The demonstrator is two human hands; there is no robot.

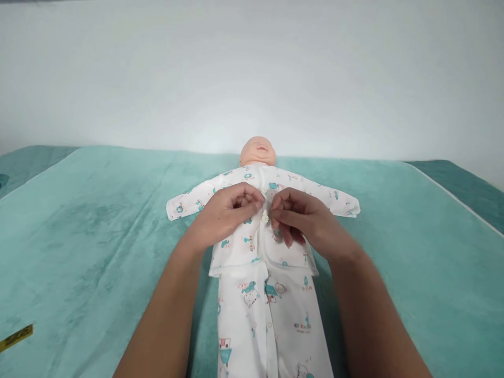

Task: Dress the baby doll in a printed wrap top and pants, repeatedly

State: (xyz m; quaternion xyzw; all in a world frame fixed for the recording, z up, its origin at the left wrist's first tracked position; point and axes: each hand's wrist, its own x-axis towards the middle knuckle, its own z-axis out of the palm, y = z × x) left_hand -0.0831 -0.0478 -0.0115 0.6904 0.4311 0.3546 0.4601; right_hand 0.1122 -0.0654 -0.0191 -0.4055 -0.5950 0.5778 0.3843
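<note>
A baby doll [259, 150] lies on its back, dressed in a white printed shirt [236, 252] and matching pants [293, 320]. Both sleeves stretch out to the sides. At the middle of the chest, my left hand [232, 210] pinches the shirt's front edge between thumb and forefinger. Just across the front opening is my right hand [301, 212], its thumb and forefinger closed beside a small whitish button [265, 216]. Whatever lies between those right fingertips is too small to make out. Below the button, the shirt front hangs slightly parted at the hem.
A teal plush cloth [98, 236] covers the surface under the doll, with a darker teal strip [464, 184] at the right. Behind stands a plain pale wall [252, 68]. A yellow and black label [16, 337] lies at the lower left.
</note>
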